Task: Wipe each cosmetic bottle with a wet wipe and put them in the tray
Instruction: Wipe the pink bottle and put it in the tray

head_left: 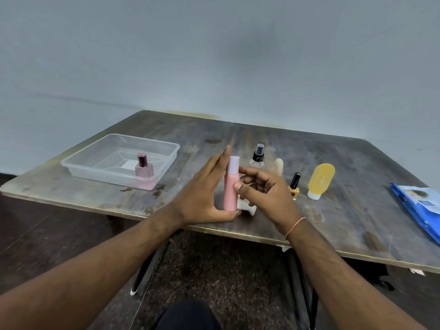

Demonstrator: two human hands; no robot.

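We hold a tall pink plastic bottle with a lilac cap (pixel 231 184) upright above the near edge of the worn dark wooden table (pixel 345 163). Our left hand (pixel 204 194) lies flat along the bottle's side, fingers straight, thumb under its base. Our right hand (pixel 264 189) curls round the bottle with a white wet wipe (pixel 248 207) bunched under the fingers. Left of the bottle sits a clear plastic tray (pixel 95 160) containing a small pink glass bottle with a maroon cap (pixel 143 170). Right of the held bottle stand a clear spray bottle with a black nozzle (pixel 257 156), a beige bottle (pixel 279 166), an orange nail-polish bottle with a black cap (pixel 294 185) and a yellow squeeze tube on its white cap (pixel 320 181). Further right lies a blue wipes packet (pixel 419 208).
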